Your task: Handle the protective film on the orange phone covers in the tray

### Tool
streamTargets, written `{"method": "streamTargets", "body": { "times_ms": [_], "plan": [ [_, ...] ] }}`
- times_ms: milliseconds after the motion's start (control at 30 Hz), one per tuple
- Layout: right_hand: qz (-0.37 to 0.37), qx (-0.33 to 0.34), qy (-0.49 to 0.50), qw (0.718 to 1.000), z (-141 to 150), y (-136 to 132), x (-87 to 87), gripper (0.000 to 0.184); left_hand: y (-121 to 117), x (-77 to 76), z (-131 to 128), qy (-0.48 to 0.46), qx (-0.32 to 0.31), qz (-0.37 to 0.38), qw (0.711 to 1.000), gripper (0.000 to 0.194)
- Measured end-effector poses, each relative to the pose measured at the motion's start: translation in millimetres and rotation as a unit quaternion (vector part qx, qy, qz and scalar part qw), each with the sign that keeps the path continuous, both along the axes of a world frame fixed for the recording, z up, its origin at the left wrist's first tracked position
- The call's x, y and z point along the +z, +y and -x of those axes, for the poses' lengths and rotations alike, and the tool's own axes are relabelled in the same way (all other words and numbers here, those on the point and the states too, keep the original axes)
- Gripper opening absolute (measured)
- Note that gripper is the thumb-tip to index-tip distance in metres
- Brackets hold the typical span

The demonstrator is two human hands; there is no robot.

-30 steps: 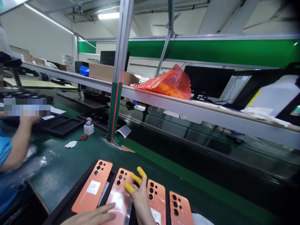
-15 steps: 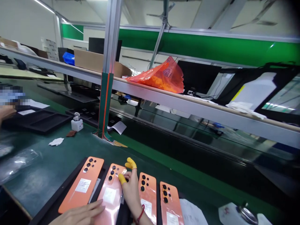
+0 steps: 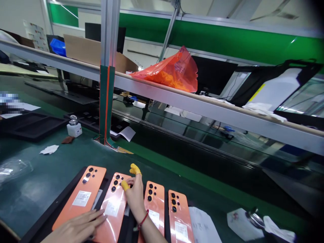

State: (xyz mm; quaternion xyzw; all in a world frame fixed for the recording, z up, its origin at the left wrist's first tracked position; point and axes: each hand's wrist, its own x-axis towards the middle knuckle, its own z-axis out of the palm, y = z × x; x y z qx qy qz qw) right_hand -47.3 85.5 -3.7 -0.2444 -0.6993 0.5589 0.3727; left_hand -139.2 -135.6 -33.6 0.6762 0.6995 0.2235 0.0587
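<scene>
Hands at the near edge of the green bench (image 3: 63,168), over four orange phones lying backs up in a black tray (image 3: 48,216). Right hand (image 3: 134,197) seen a second ago with its capped fingers fanned wide over the second phone (image 3: 112,206); now drawn together, thumb and forefinger in yellow cots (image 3: 125,185) closed in a pinch at that phone's top right edge, just beside the camera holes. Could not tell whether the pinch held the phone itself or only its glossy film. Left hand (image 3: 76,227) kept open and flat throughout, palm down across the lower ends of the first phone (image 3: 79,197) and the second. Judged from that: work narrowed from a loose touch to a fine grip on one corner, with the phone pinned in its slot. Third phone (image 3: 154,206) and fourth phone (image 3: 178,216) left untouched. Lost from view since then: a co-worker's blue-sleeved arm at far left. Small white bottle (image 3: 74,128) unmoved.
</scene>
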Motion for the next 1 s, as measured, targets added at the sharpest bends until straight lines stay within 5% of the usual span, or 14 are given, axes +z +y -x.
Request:
{"method": "streamTargets", "body": {
  "times_ms": [167, 367, 500, 633, 800, 1000],
  "plan": [
    [-0.018, -0.018, -0.02, 0.999, -1, -4, 2.0, 0.042, 0, 1.3, 2, 0.138, -0.037, -0.03, 0.989, 0.066],
    [-0.018, -0.076, -0.016, 0.997, -6, 3, 7.3, 0.051, 2, 41.6, -7, 0.25, -0.041, 0.007, 0.967, 0.073],
    [0.05, -0.089, -0.01, 0.995, -16, 14, 14.2, 0.05, 14, 65.4, -17, 0.193, -0.045, 0.135, 0.971, 0.098],
    [0.111, -0.032, 0.013, 0.993, -33, 10, 17.7, 0.053, 27, 86.2, -22, 0.09, -0.009, 0.285, 0.954, 0.099],
    [0.157, 0.051, 0.024, 0.986, -53, -11, 19.4, 0.048, 33, 92.9, -13, -0.012, 0.004, 0.273, 0.962, 0.097],
    [0.168, 0.079, 0.018, 0.983, -74, -23, 18.4, 0.044, 34, 92.8, -3, -0.051, 0.0, 0.251, 0.967, 0.067]
  ]
}}
